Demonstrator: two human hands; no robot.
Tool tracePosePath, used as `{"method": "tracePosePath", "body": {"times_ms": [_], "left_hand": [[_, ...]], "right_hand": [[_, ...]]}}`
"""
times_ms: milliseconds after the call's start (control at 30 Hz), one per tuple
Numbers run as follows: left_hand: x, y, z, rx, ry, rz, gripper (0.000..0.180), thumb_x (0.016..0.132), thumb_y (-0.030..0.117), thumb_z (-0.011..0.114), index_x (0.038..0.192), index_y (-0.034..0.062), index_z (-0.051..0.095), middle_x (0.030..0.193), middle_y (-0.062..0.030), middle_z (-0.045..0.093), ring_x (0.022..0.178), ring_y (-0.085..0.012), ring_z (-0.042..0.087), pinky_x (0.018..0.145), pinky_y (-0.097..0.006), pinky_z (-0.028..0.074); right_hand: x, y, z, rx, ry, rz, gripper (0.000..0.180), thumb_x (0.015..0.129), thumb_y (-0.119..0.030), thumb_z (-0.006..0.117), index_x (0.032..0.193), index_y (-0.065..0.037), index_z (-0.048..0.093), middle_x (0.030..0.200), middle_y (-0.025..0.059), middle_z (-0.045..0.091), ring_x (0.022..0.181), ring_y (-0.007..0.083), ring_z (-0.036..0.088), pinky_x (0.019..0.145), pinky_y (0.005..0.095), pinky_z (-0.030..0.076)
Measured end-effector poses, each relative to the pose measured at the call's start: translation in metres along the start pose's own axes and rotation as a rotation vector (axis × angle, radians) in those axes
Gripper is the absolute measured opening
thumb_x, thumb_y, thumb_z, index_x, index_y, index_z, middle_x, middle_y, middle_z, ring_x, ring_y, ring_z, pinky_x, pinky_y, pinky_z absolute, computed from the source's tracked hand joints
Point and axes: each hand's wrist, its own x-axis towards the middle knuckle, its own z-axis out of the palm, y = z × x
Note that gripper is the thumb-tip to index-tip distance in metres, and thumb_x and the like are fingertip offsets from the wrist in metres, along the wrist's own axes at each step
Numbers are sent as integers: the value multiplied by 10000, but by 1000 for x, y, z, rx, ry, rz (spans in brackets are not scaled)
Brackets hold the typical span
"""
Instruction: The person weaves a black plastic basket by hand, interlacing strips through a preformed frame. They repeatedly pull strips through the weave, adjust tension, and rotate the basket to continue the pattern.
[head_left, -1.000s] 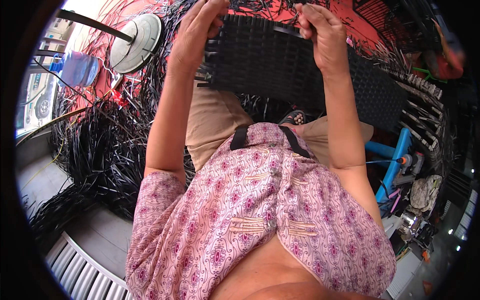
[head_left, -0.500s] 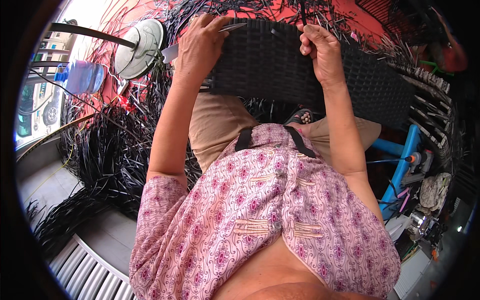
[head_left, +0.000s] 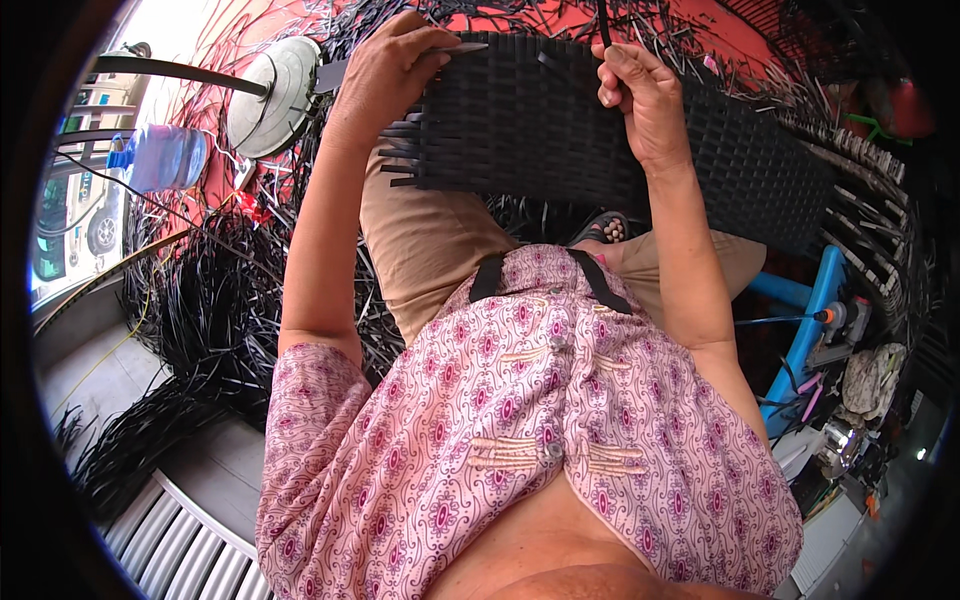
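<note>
A black woven panel (head_left: pixel 520 120) of flat strips stands across my knees, with loose strip ends sticking out at its left side. My left hand (head_left: pixel 385 85) is closed around a flat, pointed metal blade (head_left: pixel 466 48). Its tip lies by the panel's top edge, and its other end shows left of my wrist. At the panel's upper right, my right hand (head_left: pixel 645 105) pinches a black strip (head_left: pixel 603 22) that runs upward out of the picture. A short strip end (head_left: pixel 548 62) pokes out of the weave between my hands.
Heaps of loose black strips (head_left: pixel 230 300) lie at the left and beyond the panel on the red floor. A round grey base with a pole (head_left: pixel 275 100) and a blue water bottle (head_left: pixel 168 158) are at the far left. A blue frame (head_left: pixel 815 320) stands at the right.
My left hand has shifted left and slightly up with the blade, uncovering the strip ends at the panel's left side. My right hand has barely moved.
</note>
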Motion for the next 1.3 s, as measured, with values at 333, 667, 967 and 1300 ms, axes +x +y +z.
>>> {"method": "tracePosePath", "body": {"times_ms": [333,667,967,1300], "left_hand": [[19,10,13,-15,-22,69,204,891,109,685,1092,74,680,978,-101,618,924,-304,636,796,-385,514],[15,19,7,77,23,45,276,858,101,693,1115,59,601,954,-94,623,904,-280,632,806,-388,499],[12,19,4,-8,1,-18,308,834,107,681,1127,60,599,965,-133,620,948,-340,628,839,-425,496],[8,20,-29,194,-65,-295,322,830,198,721,1105,43,658,991,-182,639,955,-375,638,835,-450,514]], "right_hand": [[2,3,4,-77,46,-11,219,955,-240,714,1024,-34,738,806,-3,650,627,41,499,544,191,409],[6,-4,53,-1157,121,-322,308,857,-315,747,688,-63,695,573,109,621,528,254,623,551,353,510],[20,-2,74,-1375,38,-310,291,869,-334,694,739,-76,721,671,149,675,668,352,689,648,452,551],[60,15,74,-1554,-194,-407,332,878,-370,690,796,-52,741,792,168,716,798,352,715,746,457,573]]}}
